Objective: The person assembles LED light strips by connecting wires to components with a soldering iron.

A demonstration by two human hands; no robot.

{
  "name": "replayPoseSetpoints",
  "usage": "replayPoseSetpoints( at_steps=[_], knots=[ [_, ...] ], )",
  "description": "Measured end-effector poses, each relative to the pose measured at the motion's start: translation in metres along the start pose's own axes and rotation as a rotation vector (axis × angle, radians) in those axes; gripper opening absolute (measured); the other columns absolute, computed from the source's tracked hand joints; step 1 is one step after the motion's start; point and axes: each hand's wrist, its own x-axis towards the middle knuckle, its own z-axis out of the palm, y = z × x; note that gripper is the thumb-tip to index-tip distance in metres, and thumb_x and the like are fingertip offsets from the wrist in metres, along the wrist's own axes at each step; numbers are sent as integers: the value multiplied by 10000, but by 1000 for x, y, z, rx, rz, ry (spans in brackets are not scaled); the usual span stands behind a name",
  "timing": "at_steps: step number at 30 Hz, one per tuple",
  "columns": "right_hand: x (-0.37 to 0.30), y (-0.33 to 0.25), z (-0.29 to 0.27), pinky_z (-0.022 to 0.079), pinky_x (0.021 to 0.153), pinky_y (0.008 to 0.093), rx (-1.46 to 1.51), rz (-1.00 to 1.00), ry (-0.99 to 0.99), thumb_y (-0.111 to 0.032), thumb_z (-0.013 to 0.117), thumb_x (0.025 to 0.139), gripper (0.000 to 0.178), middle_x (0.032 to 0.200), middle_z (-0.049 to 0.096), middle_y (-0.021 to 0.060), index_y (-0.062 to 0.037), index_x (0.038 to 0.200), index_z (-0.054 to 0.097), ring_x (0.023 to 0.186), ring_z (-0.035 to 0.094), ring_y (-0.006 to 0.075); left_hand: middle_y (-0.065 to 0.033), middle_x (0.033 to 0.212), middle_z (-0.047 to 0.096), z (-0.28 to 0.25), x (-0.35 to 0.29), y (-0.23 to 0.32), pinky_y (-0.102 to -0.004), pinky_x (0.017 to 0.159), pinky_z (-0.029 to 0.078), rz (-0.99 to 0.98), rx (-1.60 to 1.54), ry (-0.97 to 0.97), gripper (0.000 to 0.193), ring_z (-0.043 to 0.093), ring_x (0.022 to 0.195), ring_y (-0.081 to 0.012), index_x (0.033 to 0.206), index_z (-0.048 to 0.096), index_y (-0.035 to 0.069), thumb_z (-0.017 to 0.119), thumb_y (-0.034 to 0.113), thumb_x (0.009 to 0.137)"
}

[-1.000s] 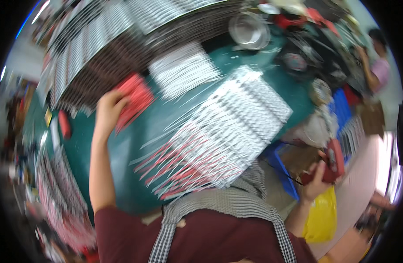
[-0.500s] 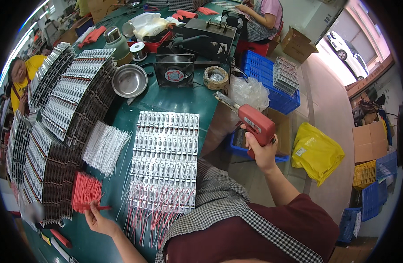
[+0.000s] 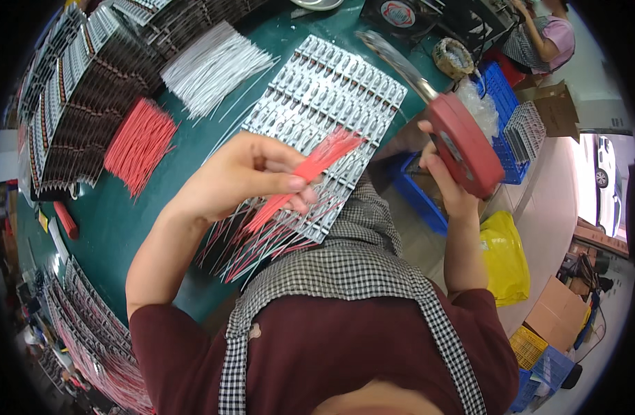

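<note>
A bundle of thin red wires [image 3: 324, 158] is pinched between the thumb and fingers of my left hand [image 3: 240, 169], above the metal panel. My right hand [image 3: 450, 181] grips a red soldering gun [image 3: 468, 144], its metal front end pointing up and left past the panel's right edge. The silvery panel [image 3: 300, 104] holds rows of small identical parts and lies tilted on the bench, in front of my apron. Loose red and white wire ends stick out from its near edge. To the left lie a pile of red wires [image 3: 142, 146] and a pile of white wires [image 3: 216, 70].
Stacks of similar panels [image 3: 89, 90] rise at the left of the green bench [image 3: 99, 228]. A fan [image 3: 399, 12] and a round pot [image 3: 453, 58] stand at the far side. Blue crates [image 3: 421, 197] and a yellow bag [image 3: 505, 266] are on the right; a person sits beyond.
My left hand has moved from the red wire pile to above the panel, carrying a red bundle. My view has shifted and turned; the soldering gun stays in my right hand.
</note>
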Motion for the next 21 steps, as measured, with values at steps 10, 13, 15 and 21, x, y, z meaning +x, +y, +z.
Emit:
replayPoseSetpoints(
  at_steps=[10, 13, 15, 21],
  knots=[
    [10, 18, 18, 483, 717, 286, -288, -282, -138, -213, 653, 679, 546, 1018, 595, 171, 30, 1144, 504, 848, 620, 265, -145, 818, 636, 7, 13, -20, -263, 694, 513, -100, -148, -217, 148, 627, 731, -174, 918, 580, -90, 556, -2, 801],
    [22, 16, 23, 491, 707, 286, -330, -523, -377, -150, 675, 657, 524, 992, 606, 165, 21, 1127, 517, 833, 621, 265, -144, 813, 636, 11, 15, -16, -262, 694, 514, -118, -171, -221, 148, 629, 731, -173, 916, 578, -92, 556, -4, 800],
    [22, 14, 26, 495, 689, 287, -370, -513, -324, -163, 674, 655, 527, 991, 606, 171, 9, 1129, 521, 817, 622, 266, -144, 809, 636, 10, 21, -14, -262, 693, 514, -105, -163, -226, 145, 629, 729, -173, 912, 579, -93, 556, -5, 799],
    [19, 20, 35, 507, 627, 289, -344, -546, -366, -141, 663, 655, 473, 968, 614, 156, 16, 1084, 539, 758, 632, 250, -141, 791, 637, 8, 25, -17, -259, 681, 516, -107, -204, -216, 135, 630, 715, -174, 901, 588, -85, 562, -2, 797]
  ],
)
